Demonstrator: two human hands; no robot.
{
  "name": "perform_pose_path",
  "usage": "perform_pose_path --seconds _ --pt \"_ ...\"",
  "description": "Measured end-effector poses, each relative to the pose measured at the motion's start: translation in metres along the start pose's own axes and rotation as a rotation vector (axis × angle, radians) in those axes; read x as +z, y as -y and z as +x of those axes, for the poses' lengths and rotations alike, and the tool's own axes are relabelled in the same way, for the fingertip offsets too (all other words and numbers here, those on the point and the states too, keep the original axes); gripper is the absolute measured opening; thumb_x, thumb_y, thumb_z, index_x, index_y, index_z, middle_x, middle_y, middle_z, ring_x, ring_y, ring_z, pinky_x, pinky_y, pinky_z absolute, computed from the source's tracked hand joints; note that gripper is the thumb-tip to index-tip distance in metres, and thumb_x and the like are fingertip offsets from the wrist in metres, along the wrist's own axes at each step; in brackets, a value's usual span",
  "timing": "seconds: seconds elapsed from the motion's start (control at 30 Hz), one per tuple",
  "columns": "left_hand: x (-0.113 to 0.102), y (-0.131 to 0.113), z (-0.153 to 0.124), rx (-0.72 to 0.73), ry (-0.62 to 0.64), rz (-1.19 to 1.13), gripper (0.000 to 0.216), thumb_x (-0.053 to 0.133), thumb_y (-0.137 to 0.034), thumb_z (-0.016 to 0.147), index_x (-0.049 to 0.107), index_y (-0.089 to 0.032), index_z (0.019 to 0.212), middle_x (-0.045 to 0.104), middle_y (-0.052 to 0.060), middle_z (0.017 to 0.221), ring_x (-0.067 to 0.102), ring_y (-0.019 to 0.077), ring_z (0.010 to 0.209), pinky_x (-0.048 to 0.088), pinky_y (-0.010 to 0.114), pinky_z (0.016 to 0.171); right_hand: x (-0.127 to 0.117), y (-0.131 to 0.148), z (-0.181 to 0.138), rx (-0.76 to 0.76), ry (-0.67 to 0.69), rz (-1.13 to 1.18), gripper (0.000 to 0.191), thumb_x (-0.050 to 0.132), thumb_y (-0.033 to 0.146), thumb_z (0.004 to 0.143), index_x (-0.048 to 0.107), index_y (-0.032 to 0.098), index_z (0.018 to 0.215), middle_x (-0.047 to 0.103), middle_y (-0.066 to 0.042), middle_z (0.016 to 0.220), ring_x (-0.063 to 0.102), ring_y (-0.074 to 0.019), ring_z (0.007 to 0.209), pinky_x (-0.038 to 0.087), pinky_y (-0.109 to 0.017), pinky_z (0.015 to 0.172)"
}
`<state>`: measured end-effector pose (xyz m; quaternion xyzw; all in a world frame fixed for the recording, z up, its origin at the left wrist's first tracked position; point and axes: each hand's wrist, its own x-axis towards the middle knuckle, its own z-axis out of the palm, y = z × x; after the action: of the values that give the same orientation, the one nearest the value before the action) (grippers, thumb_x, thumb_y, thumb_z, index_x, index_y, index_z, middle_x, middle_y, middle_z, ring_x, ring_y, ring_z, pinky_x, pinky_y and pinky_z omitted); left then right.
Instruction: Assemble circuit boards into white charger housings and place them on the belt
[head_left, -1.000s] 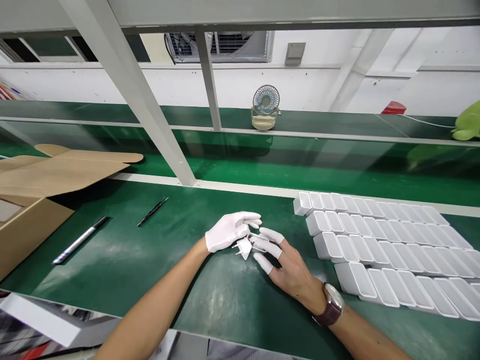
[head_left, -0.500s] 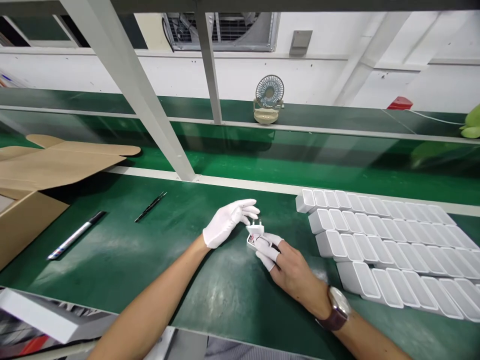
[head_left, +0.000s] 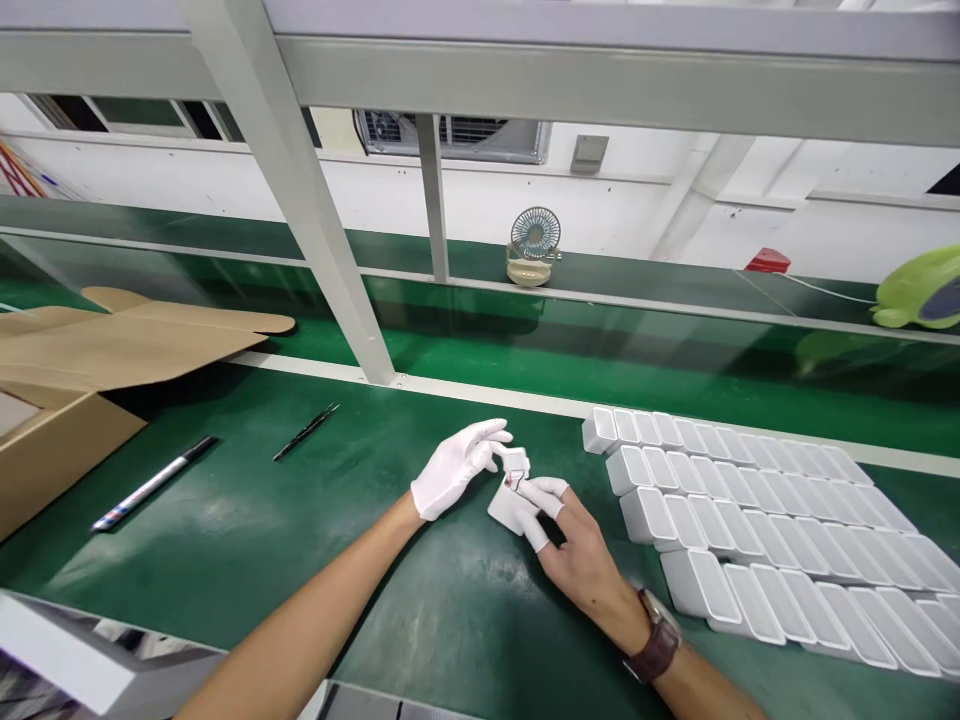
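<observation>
- The left hand, in a white glove, closes thumb and forefinger on the top end of a small white plug block. Its other fingers are spread loosely above it.
- The right hand has white covers on its fingertips only. It clamps the lower body of the same block from the other side, with its fingers close together.
- The block sits between both hands at mid-bench, tilted, with its lower edge at or just above the green bench mat; contact cannot be told. A two-sided pinch like this probably steadies so small a piece.
- The glove and the fingertip covers most likely keep bare skin off the glossy white plastic.
- Rows of white trays lie packed side by side just right of the right hand, close enough to reach without leaning.
- A marker pen and black tweezers lie apart on the mat to the left, well away from the hands. An open cardboard box stands at the left edge.
- A wristwatch sits on the right wrist.
- A small desk fan stands on the far ledge, beyond the conveyor belt.
</observation>
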<state>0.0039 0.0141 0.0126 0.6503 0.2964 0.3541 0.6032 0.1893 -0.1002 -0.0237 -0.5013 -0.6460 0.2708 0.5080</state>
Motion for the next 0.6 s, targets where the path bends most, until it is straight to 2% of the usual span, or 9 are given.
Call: perform_pose_path --seconds 0.03,0.1,0.17,0.2,0.33,0.43,0.6 --pt "0.002 -0.001 -0.001 0.048 -0.045 0.093 0.067 0.059 -0.06 0.088 0.051 -0.016 0.138 0.059 0.018 0.128 0.062 0.0282 0.108 0.052 0.042 0.087 0.0 -0.001 0.003 0.106 -0.038 0.154 0.036 0.063 0.03 0.093 0.063 0.025 0.129 0.065 -0.011 0.12 0.065 -0.0234 0.105 0.057 -0.038 0.09" --pt "0.008 -0.002 -0.005 0.169 -0.098 0.33 0.084 0.078 -0.06 0.07 0.049 -0.02 0.138 0.054 0.016 0.13 0.06 0.0291 0.106 0.054 0.044 0.086 -0.002 0.0 0.008 0.344 -0.105 0.499 0.035 0.066 0.038 0.091 0.067 0.024 0.123 0.069 -0.008 0.115 0.067 -0.0226 0.098 0.057 -0.037 0.085" --pt "0.018 -0.001 -0.011 0.302 -0.078 0.543 0.103 0.091 -0.051 0.052 0.046 -0.023 0.141 0.051 0.014 0.131 0.058 0.0315 0.108 0.054 0.048 0.088 -0.003 0.004 0.012 0.535 -0.118 0.81 0.032 0.068 0.04 0.09 0.07 0.021 0.116 0.072 -0.007 0.107 0.067 -0.0207 0.092 0.056 -0.036 0.084" --pt "0.023 -0.001 -0.013 0.366 -0.06 0.611 0.105 0.093 -0.045 0.051 0.044 -0.025 0.142 0.052 0.014 0.131 0.058 0.0324 0.111 0.054 0.05 0.091 -0.003 0.006 0.013 0.596 -0.104 0.918 0.03 0.068 0.04 0.09 0.071 0.02 0.112 0.073 -0.006 0.103 0.067 -0.0195 0.09 0.055 -0.034 0.083" --pt "0.041 0.0 -0.021 0.511 -0.109 0.689 0.081 0.083 -0.026 0.069 0.045 -0.026 0.14 0.056 0.012 0.125 0.058 0.0297 0.116 0.053 0.048 0.096 0.0 0.014 0.013 0.687 -0.027 1.091 0.029 0.066 0.041 0.092 0.073 0.015 0.104 0.074 -0.007 0.089 0.066 -0.0183 0.081 0.053 -0.034 0.078" --pt "0.045 0.0 -0.022 0.534 -0.154 0.689 0.081 0.086 -0.033 0.067 0.047 -0.024 0.138 0.057 0.012 0.121 0.06 0.0289 0.112 0.056 0.045 0.091 0.003 0.016 0.01 0.718 0.02 1.168 0.032 0.063 0.042 0.094 0.073 0.013 0.103 0.074 -0.008 0.085 0.067 -0.0193 0.08 0.052 -0.035 0.08" --pt "0.044 0.004 -0.021 0.564 -0.194 0.691 0.082 0.088 -0.045 0.063 0.05 -0.023 0.132 0.058 0.01 0.115 0.063 0.0268 0.104 0.058 0.043 0.086 0.005 0.011 0.008 0.74 0.041 1.222 0.027 0.068 0.038 0.091 0.074 0.015 0.102 0.073 -0.006 0.084 0.067 -0.0192 0.081 0.052 -0.035 0.081"
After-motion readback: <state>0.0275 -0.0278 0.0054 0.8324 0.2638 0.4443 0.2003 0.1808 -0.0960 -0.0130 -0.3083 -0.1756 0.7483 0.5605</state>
